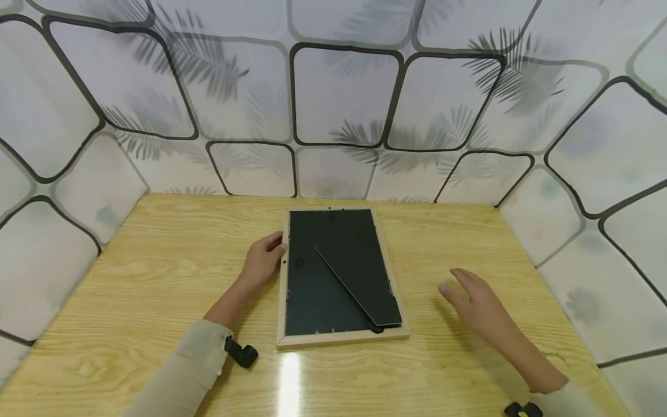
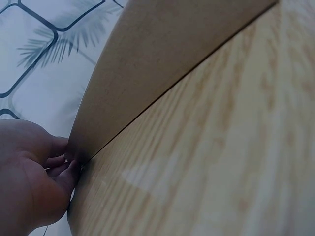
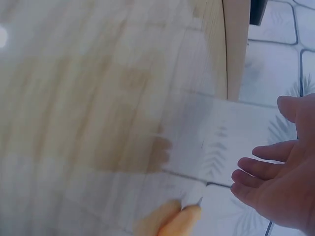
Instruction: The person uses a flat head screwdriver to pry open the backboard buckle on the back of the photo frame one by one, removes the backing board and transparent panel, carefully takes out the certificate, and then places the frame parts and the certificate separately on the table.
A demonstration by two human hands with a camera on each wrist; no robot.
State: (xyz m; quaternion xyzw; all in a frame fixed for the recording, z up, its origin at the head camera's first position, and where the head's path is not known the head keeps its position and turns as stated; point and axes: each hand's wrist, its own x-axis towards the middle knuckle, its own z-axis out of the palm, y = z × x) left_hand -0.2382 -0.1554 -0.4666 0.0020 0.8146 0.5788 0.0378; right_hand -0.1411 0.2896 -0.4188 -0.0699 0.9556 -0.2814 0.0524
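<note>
A picture frame (image 1: pixel 302 289) lies face down on the wooden table, its black back panel up and pale wood edging around it. A black stand leg (image 1: pixel 365 289) rests slantwise across the back, its wide end near the bottom right corner. My left hand (image 1: pixel 263 260) holds the frame's left edge with curled fingers; in the left wrist view the hand (image 2: pixel 34 182) meets the far end of the frame's side (image 2: pixel 133 64). To the right of the frame, my right hand (image 1: pixel 479 304) hovers over the table with fingers loosely spread and nothing in them.
The light wood table (image 1: pixel 198 231) runs back to a wall covering (image 1: pixel 344 92) with dark outlines and leaf patterns, which also encloses both sides. A bright light reflection (image 1: pixel 289 382) shows on the tabletop in front of the frame. A black wrist camera (image 1: pixel 242 353) sits on the left sleeve.
</note>
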